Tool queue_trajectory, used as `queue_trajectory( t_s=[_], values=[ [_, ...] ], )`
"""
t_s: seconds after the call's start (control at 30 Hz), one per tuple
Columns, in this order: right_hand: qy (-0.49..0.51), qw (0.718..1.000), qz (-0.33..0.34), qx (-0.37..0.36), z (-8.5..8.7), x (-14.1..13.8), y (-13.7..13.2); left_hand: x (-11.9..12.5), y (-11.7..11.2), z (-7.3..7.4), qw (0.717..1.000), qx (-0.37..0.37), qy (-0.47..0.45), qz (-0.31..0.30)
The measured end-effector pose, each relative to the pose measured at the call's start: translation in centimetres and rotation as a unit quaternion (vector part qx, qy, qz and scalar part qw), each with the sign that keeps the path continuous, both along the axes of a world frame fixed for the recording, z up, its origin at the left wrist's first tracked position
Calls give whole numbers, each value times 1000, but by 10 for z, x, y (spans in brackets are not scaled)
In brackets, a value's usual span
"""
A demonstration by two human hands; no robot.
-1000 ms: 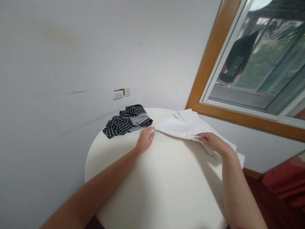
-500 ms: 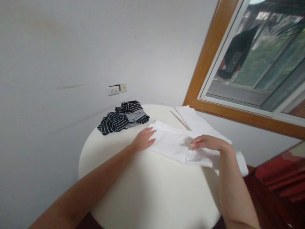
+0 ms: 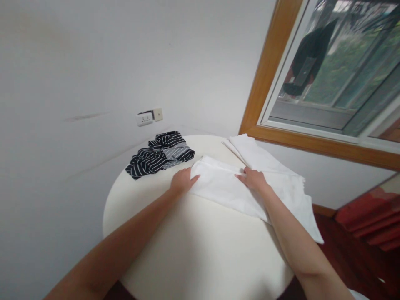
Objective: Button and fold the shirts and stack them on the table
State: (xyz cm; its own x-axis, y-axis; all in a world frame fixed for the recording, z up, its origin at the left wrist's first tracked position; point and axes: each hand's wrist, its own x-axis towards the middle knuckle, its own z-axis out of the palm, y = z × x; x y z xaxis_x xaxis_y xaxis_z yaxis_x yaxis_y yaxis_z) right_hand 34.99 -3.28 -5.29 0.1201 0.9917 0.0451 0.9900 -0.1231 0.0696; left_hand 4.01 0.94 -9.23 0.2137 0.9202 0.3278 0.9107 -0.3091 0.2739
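A white cloth (image 3: 225, 189) lies folded across the far right of a round white table (image 3: 193, 246), its end hanging over the right rim. My left hand (image 3: 182, 182) rests flat on the cloth's left edge, fingers stretched out. My right hand (image 3: 253, 180) lies flat on top of the cloth near its middle, fingers spread and pointing away from me. Neither hand grips the fabric.
A crumpled black-and-white striped garment (image 3: 161, 154) sits at the table's far left. A wall socket (image 3: 145, 118) is on the white wall behind. A wood-framed window (image 3: 312, 83) fills the upper right. Dark red floor (image 3: 359, 250) shows at the right.
The white cloth has been drawn toward me and folded over on the table. My right hand moved from the cloth's near edge to lie flat on its middle. The left hand stayed at the left edge.
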Motion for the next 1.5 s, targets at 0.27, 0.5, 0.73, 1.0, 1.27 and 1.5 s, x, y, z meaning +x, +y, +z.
queue_trajectory(
  t_s=[0.27,0.5,0.73,1.0,1.27,1.5],
  values=[
    [9,999,-20,36,-9,-2,3,-3,8,3,995,-30,-72,-65],
    [-12,998,-44,50,-11,-12,5,-6,1,13,982,-66,-108,-139],
    [-44,987,20,151,12,-32,-4,-11,0,23,962,-75,-232,-124],
    [-34,974,80,209,21,-65,28,-37,15,33,888,-98,-448,-45],
    [7,978,130,162,-1,-79,54,-52,18,26,972,83,-217,45],
    [30,977,151,146,-15,-71,50,-44,11,23,978,185,-69,63]
  ],
)
